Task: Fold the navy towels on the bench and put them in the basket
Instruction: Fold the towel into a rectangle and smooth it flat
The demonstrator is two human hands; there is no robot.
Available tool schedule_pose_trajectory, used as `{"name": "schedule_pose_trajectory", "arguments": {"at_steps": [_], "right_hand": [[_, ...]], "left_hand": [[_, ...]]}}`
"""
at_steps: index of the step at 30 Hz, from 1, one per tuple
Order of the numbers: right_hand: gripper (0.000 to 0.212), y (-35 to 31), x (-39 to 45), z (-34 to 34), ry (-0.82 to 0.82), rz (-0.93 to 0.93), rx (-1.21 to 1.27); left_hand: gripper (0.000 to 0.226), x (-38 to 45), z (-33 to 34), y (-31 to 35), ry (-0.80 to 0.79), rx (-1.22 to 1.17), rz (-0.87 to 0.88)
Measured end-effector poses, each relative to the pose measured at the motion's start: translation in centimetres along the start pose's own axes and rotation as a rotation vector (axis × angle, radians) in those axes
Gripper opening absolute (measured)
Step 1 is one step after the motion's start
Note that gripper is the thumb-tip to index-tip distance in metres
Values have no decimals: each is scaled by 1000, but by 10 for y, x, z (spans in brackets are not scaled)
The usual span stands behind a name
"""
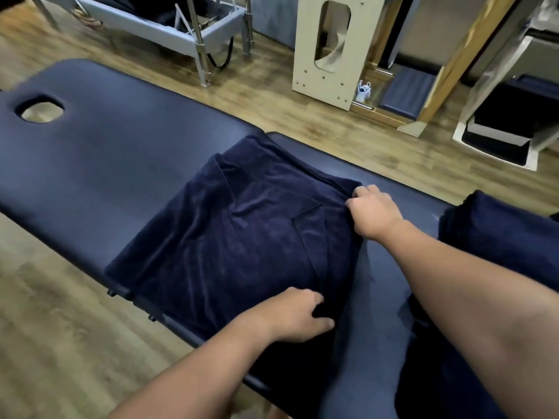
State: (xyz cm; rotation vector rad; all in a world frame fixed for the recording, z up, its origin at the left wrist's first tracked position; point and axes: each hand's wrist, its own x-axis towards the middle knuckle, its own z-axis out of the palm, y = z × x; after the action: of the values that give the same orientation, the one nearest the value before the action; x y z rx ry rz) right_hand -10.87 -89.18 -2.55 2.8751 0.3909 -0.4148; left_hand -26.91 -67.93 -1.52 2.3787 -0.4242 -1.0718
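A navy towel (236,231) lies spread across the middle of the navy padded bench (99,152), folded over itself and hanging a little over the near edge. My right hand (373,211) grips the towel's far right corner, fingers curled into the cloth. My left hand (295,316) pinches the near right edge of the same towel between thumb and fingers. More navy towel cloth (499,237) is heaped on the bench at the right, beyond my right forearm. No basket is in view.
The bench has a face hole (42,109) at its left end. Wooden floor surrounds it. Behind stand a grey metal frame (169,31), a pale wooden panel with a cut-out (329,46) and a white-framed step (496,140).
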Motion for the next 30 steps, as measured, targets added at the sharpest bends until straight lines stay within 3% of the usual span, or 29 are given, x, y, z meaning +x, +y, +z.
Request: {"name": "schedule_pose_trajectory", "arguments": {"at_steps": [4,5,7,9,11,13,15,19,21,24,26,28,30], "right_hand": [[44,-39,-7,-4,171,-144,108],[56,-50,-7,-4,147,-233,145],[77,-68,-8,-5,36,-369,106],[68,-80,-10,-2,-20,-413,5],[47,-79,-11,1,78,-401,-40],[35,-63,-13,3,121,-313,-91],[34,-39,-20,5,35,-202,-134],[21,-26,-30,4,-111,-83,-175],[4,-42,-23,-7,-85,-40,-167],[7,-75,-5,-28,11,-49,-128],[14,-97,7,-34,62,-189,-73],[25,-116,12,-35,-40,-339,-84],[31,-114,15,-36,-261,-196,-66]], "left_hand": [[23,-2,1,-33,251,77,-61],[18,-5,-1,-42,330,160,-90],[32,-12,-6,-62,396,362,-189],[58,-21,-9,-84,377,449,-341],[76,-29,-11,-105,350,398,-437],[84,-35,-11,-122,349,375,-436],[88,-40,-11,-133,362,385,-385],[85,-46,-22,-140,453,443,-355],[76,-48,-32,-146,488,443,-378],[56,-53,-45,-166,601,486,-362],[42,-61,-50,-182,646,520,-364],[42,-69,-54,-199,667,524,-412],[54,-77,-56,-213,677,517,-456]]}}
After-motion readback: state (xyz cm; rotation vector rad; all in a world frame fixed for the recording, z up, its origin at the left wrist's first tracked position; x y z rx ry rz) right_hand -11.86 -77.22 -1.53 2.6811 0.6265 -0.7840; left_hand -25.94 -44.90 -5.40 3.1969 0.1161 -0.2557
